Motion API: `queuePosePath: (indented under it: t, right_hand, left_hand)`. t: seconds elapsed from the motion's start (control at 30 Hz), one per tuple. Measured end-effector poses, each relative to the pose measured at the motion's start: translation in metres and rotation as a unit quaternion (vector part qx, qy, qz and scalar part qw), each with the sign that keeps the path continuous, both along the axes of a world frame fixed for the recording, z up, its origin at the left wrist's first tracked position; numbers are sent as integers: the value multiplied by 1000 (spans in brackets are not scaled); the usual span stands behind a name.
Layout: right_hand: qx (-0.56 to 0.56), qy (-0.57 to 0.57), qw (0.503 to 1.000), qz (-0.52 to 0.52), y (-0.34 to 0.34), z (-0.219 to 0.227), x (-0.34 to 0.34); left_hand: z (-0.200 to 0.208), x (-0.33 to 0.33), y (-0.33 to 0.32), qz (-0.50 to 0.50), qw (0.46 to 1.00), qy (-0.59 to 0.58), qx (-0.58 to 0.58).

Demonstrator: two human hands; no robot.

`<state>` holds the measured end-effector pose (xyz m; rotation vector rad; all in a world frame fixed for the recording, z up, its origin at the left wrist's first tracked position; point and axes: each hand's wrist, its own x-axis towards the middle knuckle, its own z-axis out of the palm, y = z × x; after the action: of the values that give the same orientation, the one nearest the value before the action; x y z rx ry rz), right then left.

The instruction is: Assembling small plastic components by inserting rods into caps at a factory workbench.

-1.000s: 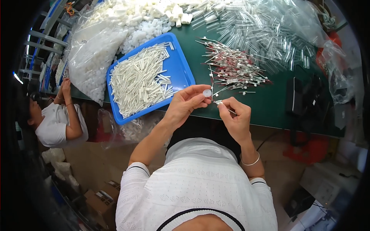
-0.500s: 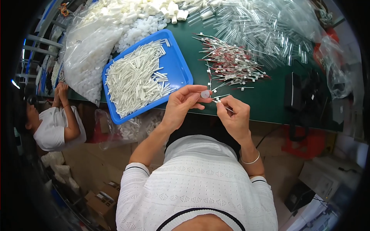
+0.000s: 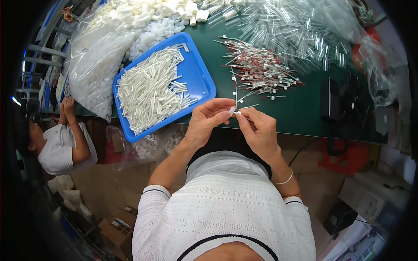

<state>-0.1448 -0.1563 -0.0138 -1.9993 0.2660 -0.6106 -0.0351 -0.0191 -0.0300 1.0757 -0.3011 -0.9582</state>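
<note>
Between the thumb and fingers of my left hand (image 3: 210,118) is a small translucent white plastic cap (image 3: 231,110). My right hand (image 3: 260,130) pinches a thin stick-like piece with a small white block (image 3: 237,113), its end against or very near the cap. Both hands meet over the table's front edge. Just beyond them lies a loose pile of thin red-and-white stick-like pieces with small white blocks (image 3: 261,69). To the left, a blue tray (image 3: 198,65) holds many short white rods (image 3: 150,89).
Behind the tray lie loose white caps (image 3: 156,37) and cream-white cylinders (image 3: 143,8). A clear bag (image 3: 93,65) of white pieces stands at the left. Clear tubes (image 3: 296,30) heap at the back right, near a black device (image 3: 329,98). Another person (image 3: 65,141) sits at the far left.
My hands have come together, the right moving left with its stick-like piece toward the cap. The cap has turned from face-on to edge-on.
</note>
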Motion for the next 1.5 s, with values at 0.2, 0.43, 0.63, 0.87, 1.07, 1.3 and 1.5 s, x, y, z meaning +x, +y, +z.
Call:
queuePosePath:
  t: [0.2, 0.43, 0.63, 0.87, 1.07, 1.3, 1.5]
  right_hand:
    - [-35, -64, 997, -6, 12, -20, 5]
    - [204, -59, 977, 12, 30, -34, 8]
    - [297, 86, 921, 235, -9, -26, 18]
    - [448, 62, 863, 225, -7, -25, 11]
    - [488, -21, 860, 147, -5, -28, 15]
    - [450, -131, 875, 121, -1, -8, 37]
    - [441, -140, 878, 125, 0, -6, 40]
  left_hand:
    - [-23, -19, -2, 57, 992, 39, -108]
    - [-26, -15, 9, 38, 987, 1, -158]
    - [-1, 6, 20, 13, 933, -359, -4]
    - [-5, 113, 47, 49, 627, -723, 286]
    - [-8, 135, 36, -14, 566, -763, 312]
    - [23, 63, 20, 51, 857, -480, 180]
    - [10, 41, 14, 74, 911, -395, 97]
